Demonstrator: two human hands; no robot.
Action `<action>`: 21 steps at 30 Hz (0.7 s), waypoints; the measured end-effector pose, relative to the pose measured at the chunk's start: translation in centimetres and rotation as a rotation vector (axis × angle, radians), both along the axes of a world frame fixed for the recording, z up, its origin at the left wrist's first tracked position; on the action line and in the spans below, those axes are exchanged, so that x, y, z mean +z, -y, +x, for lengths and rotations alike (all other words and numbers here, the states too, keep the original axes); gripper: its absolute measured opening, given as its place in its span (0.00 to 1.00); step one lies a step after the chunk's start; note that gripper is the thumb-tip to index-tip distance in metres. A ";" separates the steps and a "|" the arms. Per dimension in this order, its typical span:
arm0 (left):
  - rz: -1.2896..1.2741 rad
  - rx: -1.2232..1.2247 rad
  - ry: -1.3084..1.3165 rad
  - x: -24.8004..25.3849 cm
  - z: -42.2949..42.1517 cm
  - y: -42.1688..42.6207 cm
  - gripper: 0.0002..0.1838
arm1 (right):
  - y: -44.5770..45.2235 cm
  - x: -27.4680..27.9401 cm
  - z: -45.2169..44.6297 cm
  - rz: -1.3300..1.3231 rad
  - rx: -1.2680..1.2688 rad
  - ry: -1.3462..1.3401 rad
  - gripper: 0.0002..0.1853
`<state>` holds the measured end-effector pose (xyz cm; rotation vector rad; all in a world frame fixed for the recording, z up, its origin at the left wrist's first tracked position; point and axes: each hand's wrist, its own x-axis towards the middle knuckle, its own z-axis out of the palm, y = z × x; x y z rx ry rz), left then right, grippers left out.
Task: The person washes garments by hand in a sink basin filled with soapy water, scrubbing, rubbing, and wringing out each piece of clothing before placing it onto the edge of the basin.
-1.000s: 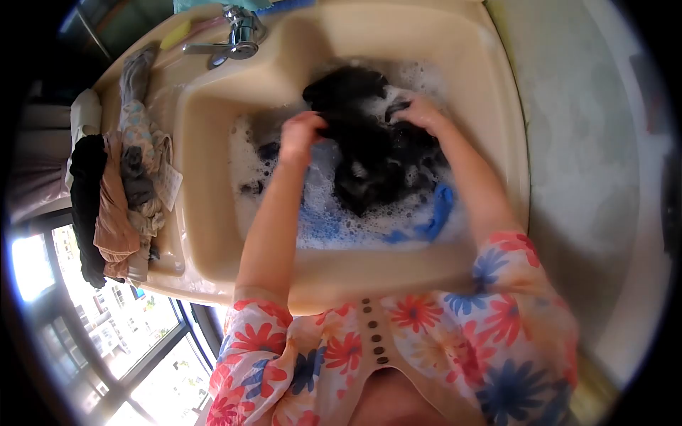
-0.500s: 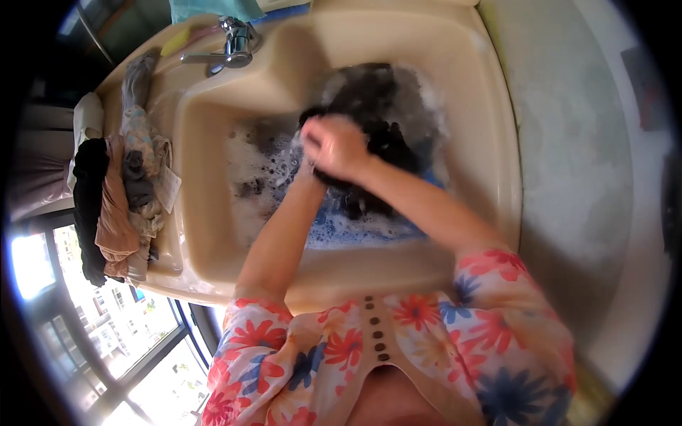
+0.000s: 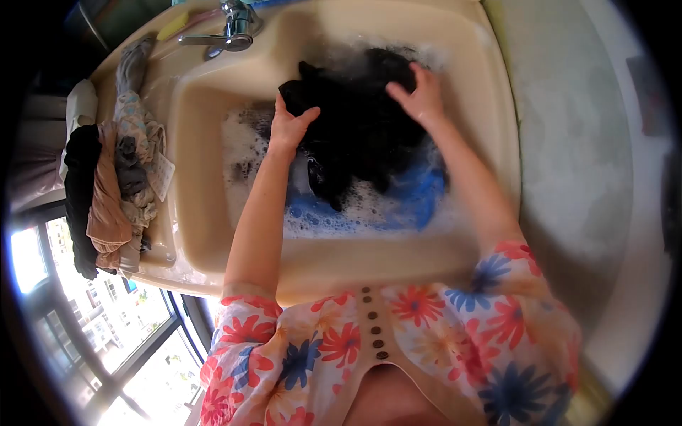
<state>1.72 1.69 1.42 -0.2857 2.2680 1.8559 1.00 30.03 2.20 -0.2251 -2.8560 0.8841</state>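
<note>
The black garment [image 3: 362, 117] lies bunched in the middle of the beige sink [image 3: 479, 121], spread over sudsy water [image 3: 243, 145], with a blue cloth [image 3: 420, 195] showing just below it on the near side. At its left edge the person's left hand [image 3: 287, 129] has thumb and fingers parted around the dark fabric — from here I can't tell whether they grip — while the right hand [image 3: 424, 98] is splayed wide at the far right edge. Farther out, a chrome faucet [image 3: 237, 30] stands behind the basin, and a tan garment [image 3: 108, 209] drapes over the left ledge.
</note>
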 end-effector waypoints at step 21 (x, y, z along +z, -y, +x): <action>-0.601 -0.178 -0.003 2.3 1.1 -1.3 0.50 | -0.7 -3.6 3.5 -0.098 0.266 0.302 0.30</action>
